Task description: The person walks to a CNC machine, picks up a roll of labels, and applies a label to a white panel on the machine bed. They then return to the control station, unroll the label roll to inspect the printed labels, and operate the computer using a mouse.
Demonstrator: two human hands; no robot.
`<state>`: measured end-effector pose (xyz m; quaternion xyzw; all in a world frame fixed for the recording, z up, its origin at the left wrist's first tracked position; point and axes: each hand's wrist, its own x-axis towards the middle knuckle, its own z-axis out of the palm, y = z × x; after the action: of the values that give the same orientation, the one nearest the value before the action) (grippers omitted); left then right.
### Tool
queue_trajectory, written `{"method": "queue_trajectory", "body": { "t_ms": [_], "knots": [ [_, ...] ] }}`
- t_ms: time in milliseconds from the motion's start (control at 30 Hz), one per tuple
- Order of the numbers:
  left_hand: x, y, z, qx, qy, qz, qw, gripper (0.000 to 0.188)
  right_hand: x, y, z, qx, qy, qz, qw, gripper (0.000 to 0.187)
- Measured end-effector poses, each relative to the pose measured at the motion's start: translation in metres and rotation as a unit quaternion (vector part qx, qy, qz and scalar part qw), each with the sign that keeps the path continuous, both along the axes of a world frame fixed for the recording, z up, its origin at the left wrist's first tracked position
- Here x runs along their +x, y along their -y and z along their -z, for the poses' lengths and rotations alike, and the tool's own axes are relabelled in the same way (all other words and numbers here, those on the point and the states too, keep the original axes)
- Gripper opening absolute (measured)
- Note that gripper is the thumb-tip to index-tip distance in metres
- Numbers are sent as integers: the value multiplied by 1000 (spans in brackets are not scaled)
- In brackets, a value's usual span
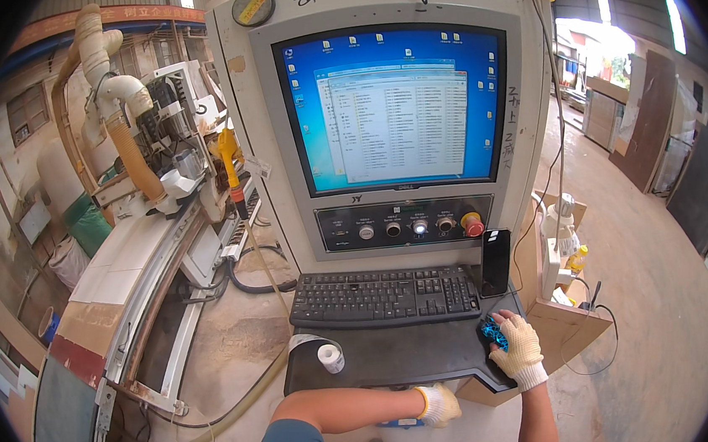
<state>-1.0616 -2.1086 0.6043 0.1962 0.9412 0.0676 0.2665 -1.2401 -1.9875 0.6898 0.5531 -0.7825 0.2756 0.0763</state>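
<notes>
My right hand (pixel 517 350), in a knitted cream glove with the fingertips bare, rests over a black computer mouse (pixel 493 332) with a blue glowing pattern, at the right end of the dark keyboard shelf (pixel 399 350). My left arm reaches across in front of the shelf. The gloved left hand (pixel 440 404) is curled just below the shelf's front edge; whatever its fingers may hold is hidden. Behind the mouse lies a black keyboard (pixel 381 295). The lit monitor (pixel 399 108) above shows a file list window on a blue desktop.
A small paper roll (pixel 330 359) sits at the shelf's left. A dark phone (pixel 495 262) leans upright beside the keyboard. Buttons and a red emergency stop (pixel 473 225) line the panel. Left stands a large machine (pixel 133 148) with hoses; a yellow pendant (pixel 231 160) hangs by the cabinet.
</notes>
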Motion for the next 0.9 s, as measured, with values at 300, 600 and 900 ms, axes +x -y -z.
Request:
{"method": "queue_trajectory", "body": {
  "t_ms": [300, 600, 900],
  "knots": [
    [1, 1, 6, 9, -1, -8, 1000, 34, -1, -1, 3, -9, -1, -1, 1000, 63],
    [2, 3, 0, 29, -1, -4, 1000, 35, -3, -1, 5, -2, 4, 4, 1000, 62],
    [3, 3, -6, 30, 0, -5, 1000, 34, -2, -1, 3, -7, 10, 2, 1000, 61]
  ]
}}
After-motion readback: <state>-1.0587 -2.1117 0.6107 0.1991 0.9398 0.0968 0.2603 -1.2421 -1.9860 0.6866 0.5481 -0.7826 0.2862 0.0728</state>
